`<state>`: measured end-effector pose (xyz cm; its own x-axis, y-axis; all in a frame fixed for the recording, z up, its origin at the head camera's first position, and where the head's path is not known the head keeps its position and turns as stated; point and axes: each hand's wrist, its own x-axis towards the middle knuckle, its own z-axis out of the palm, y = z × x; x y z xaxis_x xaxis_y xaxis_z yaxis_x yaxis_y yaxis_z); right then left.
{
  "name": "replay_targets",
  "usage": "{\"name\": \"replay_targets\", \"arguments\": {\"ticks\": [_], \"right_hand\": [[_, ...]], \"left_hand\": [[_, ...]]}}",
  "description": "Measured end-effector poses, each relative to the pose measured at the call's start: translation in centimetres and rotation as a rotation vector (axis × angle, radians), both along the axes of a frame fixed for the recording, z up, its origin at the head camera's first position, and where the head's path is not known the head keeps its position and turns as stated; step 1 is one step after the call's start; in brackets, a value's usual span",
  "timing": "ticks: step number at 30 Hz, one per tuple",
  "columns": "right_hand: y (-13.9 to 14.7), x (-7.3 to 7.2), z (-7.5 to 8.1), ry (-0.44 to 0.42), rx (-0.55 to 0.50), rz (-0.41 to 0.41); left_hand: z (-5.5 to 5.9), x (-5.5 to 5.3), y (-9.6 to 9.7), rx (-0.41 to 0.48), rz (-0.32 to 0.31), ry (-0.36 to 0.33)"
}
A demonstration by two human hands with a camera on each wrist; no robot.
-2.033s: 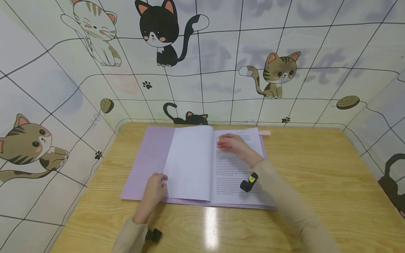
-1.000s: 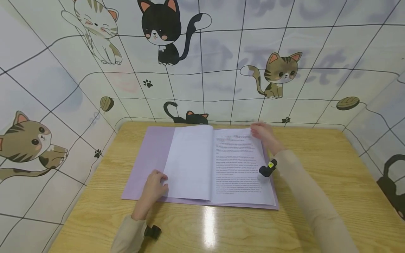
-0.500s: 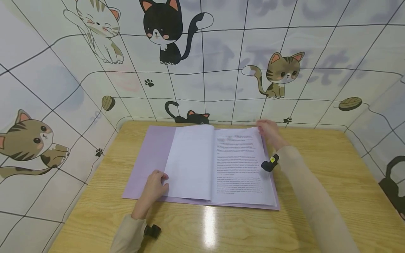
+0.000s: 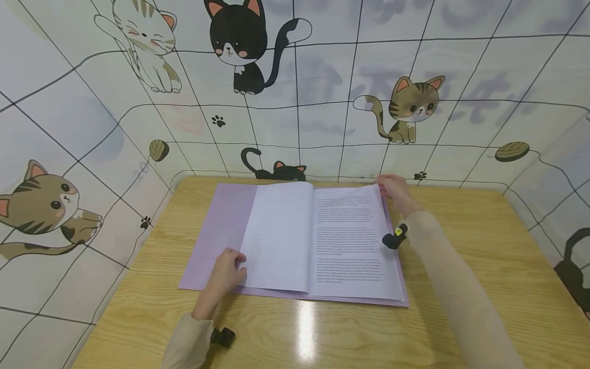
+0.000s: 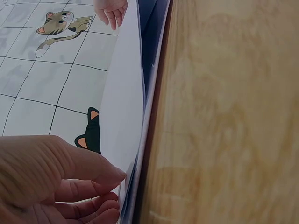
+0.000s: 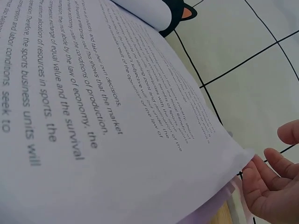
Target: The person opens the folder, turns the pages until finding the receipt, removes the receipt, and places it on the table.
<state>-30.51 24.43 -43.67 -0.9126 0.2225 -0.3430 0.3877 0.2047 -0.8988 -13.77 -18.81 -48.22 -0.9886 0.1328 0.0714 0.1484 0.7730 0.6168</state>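
Note:
An open folder with a lilac cover (image 4: 207, 246) lies on the table, and white pages lie in it. My left hand (image 4: 225, 271) rests at the lower left edge of the blank left page (image 4: 278, 238). Its thumb (image 5: 105, 170) and bent fingertips lie close together by that edge in the left wrist view. My right hand (image 4: 395, 190) is at the top right corner of the printed right page (image 4: 348, 241). In the right wrist view its fingertips (image 6: 252, 172) pinch the slightly raised page corner, while other fingers stay spread apart.
The wooden table (image 4: 461, 256) extends to both sides and in front of the folder. Behind it rises a white wall (image 4: 318, 128) with cat drawings. Black wrist devices (image 4: 394, 238) sit on both sleeves.
My right hand has gone from over the printed page out to its top right corner, and covers the pink tab seen there earlier. My left hand has stayed in place.

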Motion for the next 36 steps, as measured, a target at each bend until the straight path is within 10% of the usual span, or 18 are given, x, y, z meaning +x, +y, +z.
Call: {"name": "replay_targets", "arguments": {"ticks": [36], "right_hand": [[1.2,4.1,0.4,0.109,0.063,0.137]], "left_hand": [[0.0,0.1,0.2,-0.001,0.011,-0.004]]}}
